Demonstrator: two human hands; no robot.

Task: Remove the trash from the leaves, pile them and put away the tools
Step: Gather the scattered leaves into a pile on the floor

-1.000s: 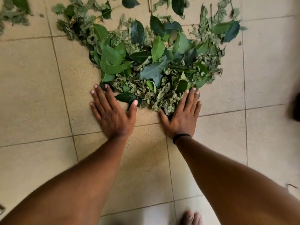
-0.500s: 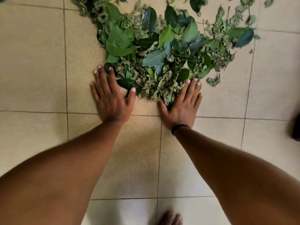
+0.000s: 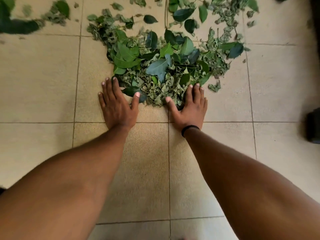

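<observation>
A heap of green leaves (image 3: 161,66), broad fresh ones mixed with small dried bits, lies on the beige tiled floor (image 3: 43,80). My left hand (image 3: 117,104) lies flat on the floor at the heap's near left edge, fingers straight, thumb touching the leaves. My right hand (image 3: 189,104) lies flat at the near right edge, fingers straight against the leaves, a black band on its wrist. Neither hand holds anything. No trash or tools are clear to see.
Loose leaves (image 3: 187,13) are scattered beyond the heap, and more lie blurred at the far left (image 3: 20,25). A thin twig (image 3: 166,13) stands out at the top. A dark object (image 3: 313,125) sits at the right edge.
Both flat hands have kept pushing the heap's near edge away from me across the tiles. The view has tilted up, showing more scattered leaves beyond.
</observation>
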